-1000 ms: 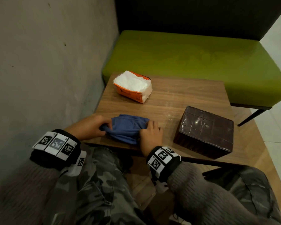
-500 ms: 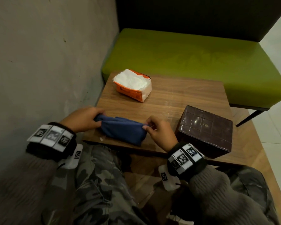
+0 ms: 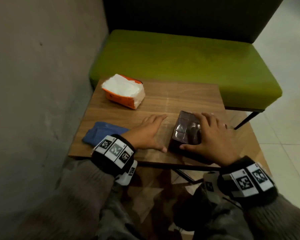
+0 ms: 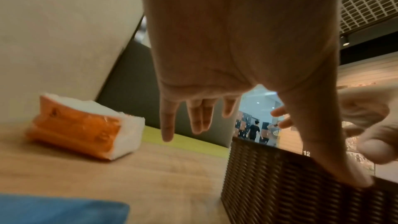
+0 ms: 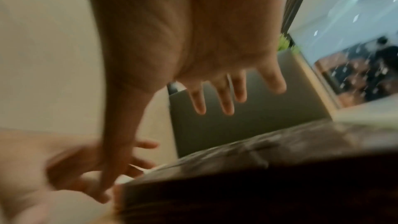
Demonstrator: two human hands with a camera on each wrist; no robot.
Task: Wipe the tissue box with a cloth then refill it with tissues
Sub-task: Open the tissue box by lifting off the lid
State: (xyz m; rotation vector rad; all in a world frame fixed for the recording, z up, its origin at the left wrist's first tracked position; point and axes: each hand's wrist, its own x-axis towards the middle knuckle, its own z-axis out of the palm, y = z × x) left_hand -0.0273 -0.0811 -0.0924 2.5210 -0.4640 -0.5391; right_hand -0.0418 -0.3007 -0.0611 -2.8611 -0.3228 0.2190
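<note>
The dark brown tissue box (image 3: 184, 134) stands at the near right of the wooden table (image 3: 180, 101). My right hand (image 3: 206, 134) lies spread over its top, thumb at the near left corner, fingers straight. My left hand (image 3: 151, 134) is flat beside the box's left side; in the left wrist view its thumb touches the woven wall of the box (image 4: 290, 185). The blue cloth (image 3: 102, 134) lies let go at the near left edge, also low in the left wrist view as the blue cloth (image 4: 60, 210). An orange tissue pack (image 3: 124, 92), open with white tissues showing, sits at the far left.
A green bench (image 3: 189, 63) with a dark backrest stands right behind the table. A concrete wall (image 3: 33, 84) runs close along the left side. My knees are under the near table edge. A black bench leg (image 3: 246, 119) slants down at the right.
Both hands have let go of the blue cloth and moved right to the tissue box. The cloth stays at the near left edge; the box looks turned.
</note>
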